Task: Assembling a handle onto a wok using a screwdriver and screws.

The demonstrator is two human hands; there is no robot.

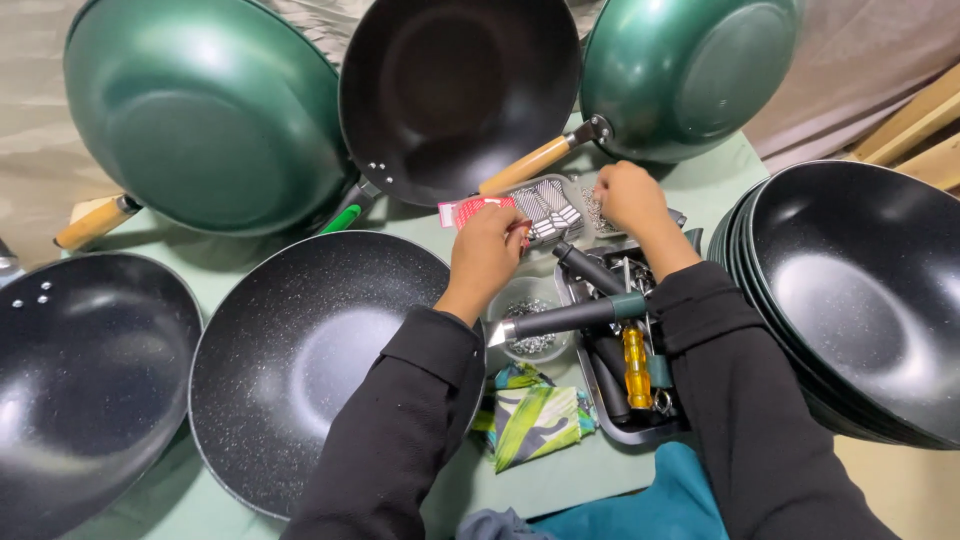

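Right now both hands work over the middle of the bench, towards its far edge. The left hand (487,250) has its fingers pinched together on a small red packet (473,209), which sticks out past the fingertips towards the far edge. The right hand (628,197) is curled into a loose fist just beyond a clear blister pack of small metal parts (550,208); whether it grips anything I cannot tell, since the fingers hide what lies under them. The blister pack lies between the two hands, touching or nearly touching the left thumb.

Nearer than the hands sits one grey metal tray (622,431) holding tools: one yellow-handled screwdriver (636,364) and several dark handles, with one long dark tool (570,318) lying across its left rim. Just left of the tray stands one small clear bowl of screws (533,340), and one green patterned cloth (536,418) lies towards the near edge.

Pans ring the work. Two green woks (210,110) (680,70) lean bottom-out at the far edge, each with a wooden handle, and one black wok (455,90) stands between them. Two black speckled pans (300,360) (85,380) lie on the left side, and one stack of black pans (860,290) rests at the right edge.
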